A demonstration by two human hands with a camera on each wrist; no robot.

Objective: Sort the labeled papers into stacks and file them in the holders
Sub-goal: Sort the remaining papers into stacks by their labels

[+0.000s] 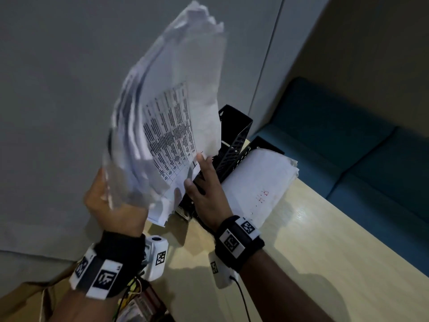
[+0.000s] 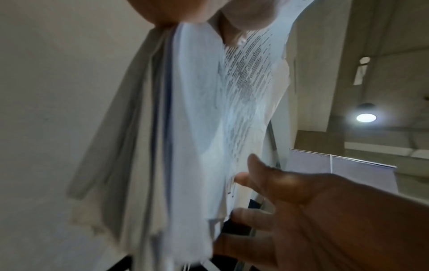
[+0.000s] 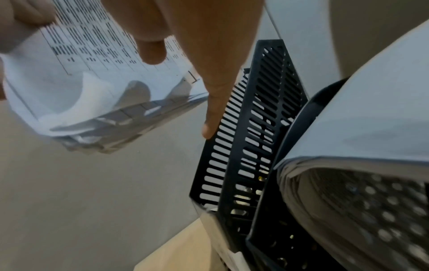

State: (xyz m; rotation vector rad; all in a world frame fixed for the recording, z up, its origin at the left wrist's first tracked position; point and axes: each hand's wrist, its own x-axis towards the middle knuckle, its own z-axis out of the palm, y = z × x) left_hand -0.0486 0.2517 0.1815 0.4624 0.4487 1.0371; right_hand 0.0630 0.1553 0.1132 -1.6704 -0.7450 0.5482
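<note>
A thick, blurred stack of printed papers (image 1: 176, 101) stands raised in front of the wall, and my left hand (image 1: 111, 196) grips its bottom edge. The top sheet shows a printed table. My right hand (image 1: 202, 177) reaches in with straight fingers, touching the stack's lower right corner just above the black slotted holders (image 1: 234, 140). From the left wrist, the papers (image 2: 197, 110) hang fanned, with my right hand (image 2: 301, 201) beside them. Seen from the right wrist, my index finger (image 3: 213, 91) lies between the papers (image 3: 104, 82) and the holder (image 3: 255, 128).
Another white stack with red lettering (image 1: 255, 182) lies in the rightmost holder, also seen close as the filed stack (image 3: 359, 119). The holders stand on a light wooden table (image 1: 301, 252) against a grey wall (image 1: 58, 89). A blue sofa (image 1: 359, 147) is beyond the table's right edge.
</note>
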